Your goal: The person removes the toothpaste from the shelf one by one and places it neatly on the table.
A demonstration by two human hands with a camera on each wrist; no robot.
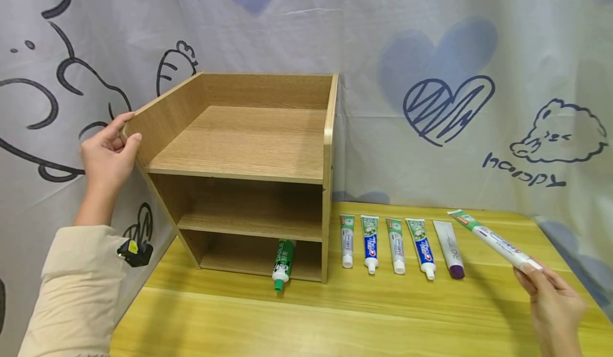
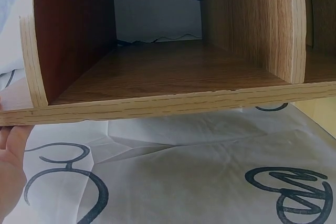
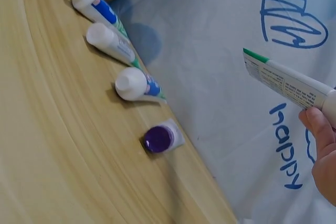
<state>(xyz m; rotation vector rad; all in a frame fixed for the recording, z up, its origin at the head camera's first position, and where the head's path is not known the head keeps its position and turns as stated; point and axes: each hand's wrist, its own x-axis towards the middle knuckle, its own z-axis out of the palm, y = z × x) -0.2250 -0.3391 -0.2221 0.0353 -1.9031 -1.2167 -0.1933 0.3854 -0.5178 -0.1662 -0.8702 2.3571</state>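
My left hand (image 1: 109, 152) grips the upper left side panel of a wooden shelf unit (image 1: 239, 171), thumb in front and fingers behind its edge. In the left wrist view the fingers (image 2: 13, 156) touch the board's edge. Over the table's right side, my right hand (image 1: 551, 298) pinches a green and white toothpaste tube (image 1: 495, 240) by its cap end, with the flat end pointing up and left. The right wrist view shows the printed back of this toothpaste tube (image 3: 286, 85). Just left of it lies a silver tube with a purple cap (image 1: 449, 248).
Several toothpaste tubes (image 1: 371, 242) lie in a row right of the shelf, caps toward me. A green toothpaste tube (image 1: 283, 261) sticks out of the bottom compartment. The yellow wooden table (image 1: 306, 320) meets a patterned cloth (image 1: 407, 160) at the back. A small black device (image 1: 136, 251) sits at my left sleeve.
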